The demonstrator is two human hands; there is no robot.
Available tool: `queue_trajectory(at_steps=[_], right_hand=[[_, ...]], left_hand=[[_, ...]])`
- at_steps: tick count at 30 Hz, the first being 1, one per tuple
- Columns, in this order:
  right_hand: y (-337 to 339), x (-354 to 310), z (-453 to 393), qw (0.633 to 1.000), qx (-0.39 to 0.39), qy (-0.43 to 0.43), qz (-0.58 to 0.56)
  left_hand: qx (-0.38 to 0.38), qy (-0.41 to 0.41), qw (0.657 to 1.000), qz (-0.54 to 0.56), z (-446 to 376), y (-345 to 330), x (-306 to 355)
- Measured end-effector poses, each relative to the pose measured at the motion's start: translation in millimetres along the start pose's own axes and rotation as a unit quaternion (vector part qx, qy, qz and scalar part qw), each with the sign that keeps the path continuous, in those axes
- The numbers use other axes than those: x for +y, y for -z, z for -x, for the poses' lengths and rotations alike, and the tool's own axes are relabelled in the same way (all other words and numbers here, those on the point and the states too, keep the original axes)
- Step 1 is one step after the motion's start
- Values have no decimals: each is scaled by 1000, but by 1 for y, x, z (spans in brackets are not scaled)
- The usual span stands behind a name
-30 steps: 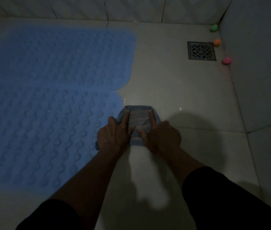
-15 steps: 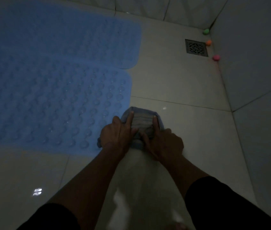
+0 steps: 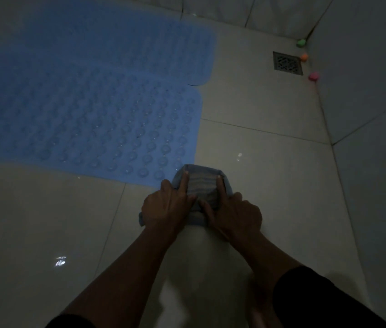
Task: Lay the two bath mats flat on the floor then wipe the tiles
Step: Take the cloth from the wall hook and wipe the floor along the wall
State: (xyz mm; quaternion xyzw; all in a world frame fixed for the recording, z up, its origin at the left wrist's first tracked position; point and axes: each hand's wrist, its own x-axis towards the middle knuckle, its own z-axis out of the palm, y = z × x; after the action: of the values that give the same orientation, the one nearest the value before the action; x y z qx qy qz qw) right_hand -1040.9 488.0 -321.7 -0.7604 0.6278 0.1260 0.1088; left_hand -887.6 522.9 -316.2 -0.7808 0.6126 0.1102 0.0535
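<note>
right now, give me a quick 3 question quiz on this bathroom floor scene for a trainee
1. True or false: both blue bath mats already lie flat on the floor.
2. What do the left hand and right hand press on the tiles?
A. a folded grey cloth
B. a sponge
C. a scrub brush
3. Fill in: three small coloured objects sit along the right wall beside the floor ____.

Key
1. True. The two mats lie side by side on the floor.
2. A. Both hands press the folded cloth, an index finger stretched along each side.
3. Drain. The green, orange and pink objects flank the drain grate.
</note>
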Motion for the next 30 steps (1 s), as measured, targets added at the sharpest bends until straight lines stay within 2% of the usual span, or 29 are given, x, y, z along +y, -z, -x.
queue_trajectory(at_steps=[2,4,8,12,18,23,27,30], right_hand=[[-2,-2,7,1000,-2,23,2],[-4,-3,14,998,4,56,6],[-7,-6,11,981,96,154,72],[-14,-23,-8,947,118,281,100],[-14,-62,-31,894,146,413,97],[-4,-106,-51,862,146,476,94],[2,-140,-55,838,140,514,116],[6,-163,-62,828,139,531,117]], left_hand=[[5,5,1000,10,13,-5,-6],[54,19,998,6,29,-15,-12],[144,83,984,60,53,-35,-16],[107,139,977,119,72,-35,-22],[144,218,958,121,79,-37,-47],[78,340,909,228,81,-19,-64],[68,388,895,210,84,-13,-77],[71,390,896,199,77,-16,-93]])
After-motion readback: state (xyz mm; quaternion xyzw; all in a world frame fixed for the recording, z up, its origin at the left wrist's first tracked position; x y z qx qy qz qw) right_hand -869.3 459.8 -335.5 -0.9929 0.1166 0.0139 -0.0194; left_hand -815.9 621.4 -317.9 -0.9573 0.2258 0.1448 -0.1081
